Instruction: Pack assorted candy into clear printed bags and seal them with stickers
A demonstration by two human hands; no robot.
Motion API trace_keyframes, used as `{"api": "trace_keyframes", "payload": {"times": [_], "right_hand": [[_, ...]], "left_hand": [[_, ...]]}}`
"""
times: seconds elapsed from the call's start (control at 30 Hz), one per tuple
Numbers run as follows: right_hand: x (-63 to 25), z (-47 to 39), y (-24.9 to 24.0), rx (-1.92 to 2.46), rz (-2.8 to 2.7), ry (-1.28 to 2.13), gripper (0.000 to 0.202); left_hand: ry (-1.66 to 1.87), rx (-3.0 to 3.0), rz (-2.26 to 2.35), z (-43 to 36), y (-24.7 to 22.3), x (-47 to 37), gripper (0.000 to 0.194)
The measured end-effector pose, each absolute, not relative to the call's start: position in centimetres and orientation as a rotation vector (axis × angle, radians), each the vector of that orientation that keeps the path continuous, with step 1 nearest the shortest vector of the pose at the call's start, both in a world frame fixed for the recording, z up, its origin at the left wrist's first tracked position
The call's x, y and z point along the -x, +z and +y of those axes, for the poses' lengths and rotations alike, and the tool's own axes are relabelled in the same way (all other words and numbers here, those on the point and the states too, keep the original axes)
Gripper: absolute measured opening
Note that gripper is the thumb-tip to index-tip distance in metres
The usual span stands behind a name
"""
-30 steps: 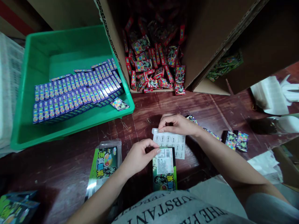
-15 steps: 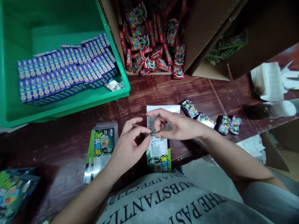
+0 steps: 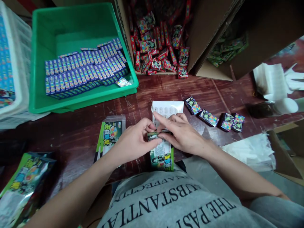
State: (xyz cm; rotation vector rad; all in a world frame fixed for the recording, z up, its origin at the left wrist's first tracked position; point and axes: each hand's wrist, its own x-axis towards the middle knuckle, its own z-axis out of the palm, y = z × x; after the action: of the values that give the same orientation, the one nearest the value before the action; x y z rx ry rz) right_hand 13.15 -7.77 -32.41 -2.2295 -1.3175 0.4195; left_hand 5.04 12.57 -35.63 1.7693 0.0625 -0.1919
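Note:
My left hand (image 3: 136, 139) pinches the top edge of a green-and-black printed packet (image 3: 163, 161) that hangs toward my shirt. My right hand (image 3: 179, 131) closes on the same edge from the other side, with a small clear round sticker (image 3: 152, 108) at the tip of its index finger. Just beyond my fingers lies a white sheet of round stickers (image 3: 167, 107), partly covered by my right hand. Left of my left hand, more green-and-black packets (image 3: 112, 131) lie stacked, partly under my forearm.
A green bin (image 3: 83, 106) holds rows of purple boxes. A cardboard box (image 3: 209, 31) of red packs stands at the back. Several small dark boxes (image 3: 209, 117) lie at right, near a jar (image 3: 282, 107). Large packets (image 3: 28, 177) lie at lower left. A white crate (image 3: 22, 63) stands at far left.
The view has shifted left, bringing in the white crate. My right hand's index finger now points out with a sticker at its tip, and more of the sticker sheet shows.

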Motion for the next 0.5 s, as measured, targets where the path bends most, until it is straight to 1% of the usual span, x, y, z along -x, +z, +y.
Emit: {"api": "trace_keyframes", "payload": {"times": [0.07, 0.13, 0.17, 0.23, 0.27, 0.33, 0.37, 0.43, 0.5], "right_hand": [[-12.9, -7.9, -32.3, 2.171, -1.303, 0.435, 0.075], [-12.9, -8.4, -32.1, 2.078, -1.176, 0.399, 0.073], [-12.9, -8.8, -32.0, 2.029, -1.044, 0.343, 0.068], [-12.6, -9.8, -32.2, 1.916, -0.704, 0.221, 0.049], [-12.3, -10.2, -32.4, 1.855, -0.548, 0.195, 0.038], [-11.4, -10.5, -33.1, 1.737, -0.327, 0.252, 0.019], [-10.9, -10.3, -33.5, 1.68, -0.249, 0.329, 0.016], [-9.9, -9.0, -34.1, 1.557, -0.112, 0.504, 0.02], [-8.9, -6.9, -34.6, 1.438, -0.006, 0.652, 0.024]], "left_hand": [[-0.254, -1.779, 0.023, 13.3, -35.2, -5.4, 0.042], [-0.35, -1.728, 0.014, 15.1, -34.7, -5.4, 0.052], [-0.373, -1.689, 0.039, 16.3, -34.6, -5.1, 0.057], [-0.319, -1.631, 0.151, 18.9, -34.5, -3.6, 0.065], [-0.234, -1.626, 0.237, 20.1, -34.5, -2.4, 0.065], [-0.006, -1.633, 0.434, 21.8, -35.0, 0.5, 0.056], [0.098, -1.621, 0.527, 22.2, -35.3, 2.0, 0.051], [0.222, -1.553, 0.656, 22.0, -36.2, 5.0, 0.043], [0.275, -1.476, 0.702, 21.1, -37.0, 7.4, 0.043]]}}
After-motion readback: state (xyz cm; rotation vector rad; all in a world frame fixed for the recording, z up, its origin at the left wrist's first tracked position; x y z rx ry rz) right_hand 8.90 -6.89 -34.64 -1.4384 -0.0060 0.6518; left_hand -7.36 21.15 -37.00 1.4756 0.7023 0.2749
